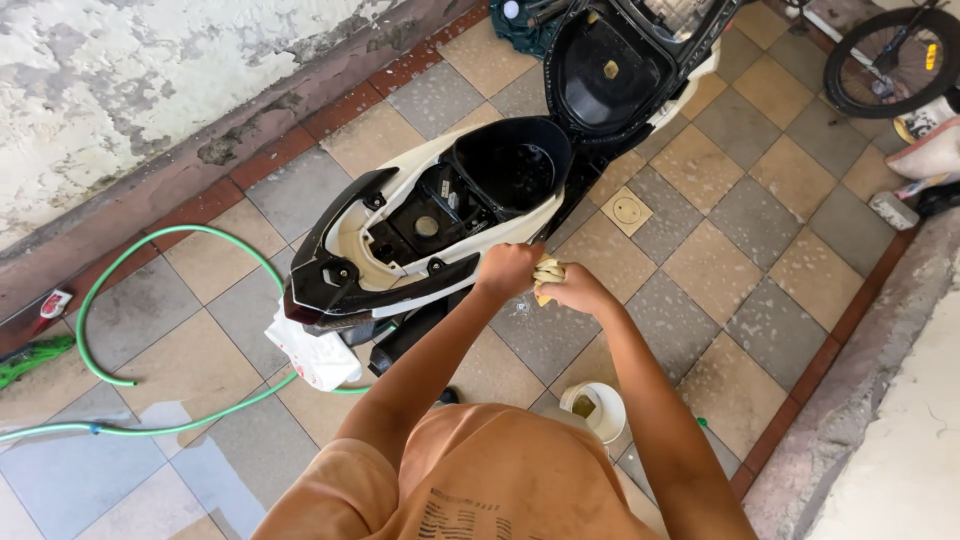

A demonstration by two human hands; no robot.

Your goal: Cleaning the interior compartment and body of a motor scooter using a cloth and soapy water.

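Observation:
A white and black scooter stands on the tiled floor with its seat flipped up, so the black storage well lies open. Both my hands are out in front of me beside its right flank. My left hand and my right hand are closed on a yellow cloth bunched between them, close to the scooter's side panel. My orange shirt fills the bottom of the view.
A green hose loops across the wet tiles at the left. A small white bucket sits by my right arm. A white bag lies under the scooter's tail. A bicycle wheel stands at the top right, a peeling wall at the left.

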